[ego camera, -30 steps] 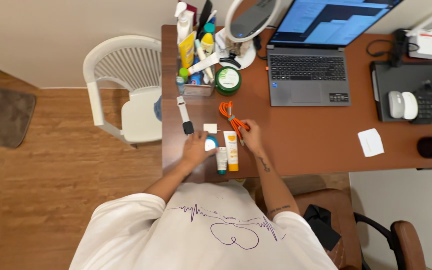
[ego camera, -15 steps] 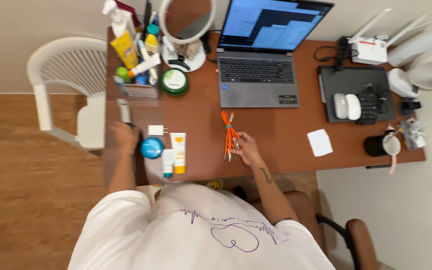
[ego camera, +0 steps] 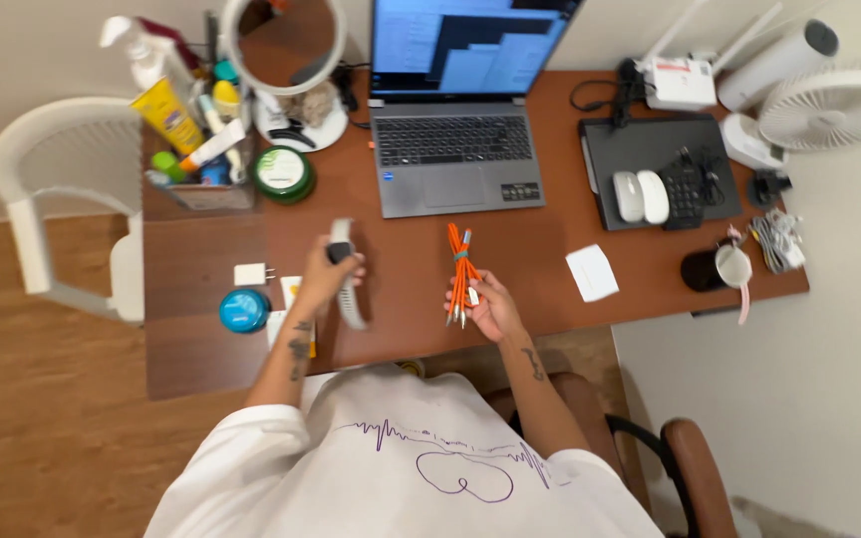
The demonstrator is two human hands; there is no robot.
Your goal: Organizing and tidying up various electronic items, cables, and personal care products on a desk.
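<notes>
My left hand (ego camera: 323, 282) holds a smartwatch (ego camera: 345, 273) with a white strap above the brown desk (ego camera: 540, 274), its dark face up by my fingers. My right hand (ego camera: 487, 304) grips the lower end of a bundled orange cable (ego camera: 460, 269), which lies on the desk in front of the laptop (ego camera: 453, 149). Left of my left hand sit a round blue tin (ego camera: 243, 311), a white plug adapter (ego camera: 250, 273) and an orange-and-white tube (ego camera: 290, 292), partly hidden by my forearm.
A bin of bottles and tubes (ego camera: 187, 139), a green-lidded jar (ego camera: 282, 171) and a round mirror (ego camera: 280, 50) stand at the back left. A dark pad with two mice (ego camera: 640, 195), a white paper (ego camera: 592, 272), a mug (ego camera: 717, 267) and a fan (ego camera: 829, 105) are right. A white chair (ego camera: 57, 199) stands left.
My left hand picked the smartwatch up from the desk's left edge and carried it right, toward the middle. My right hand still holds the orange cable. The view shifted right.
</notes>
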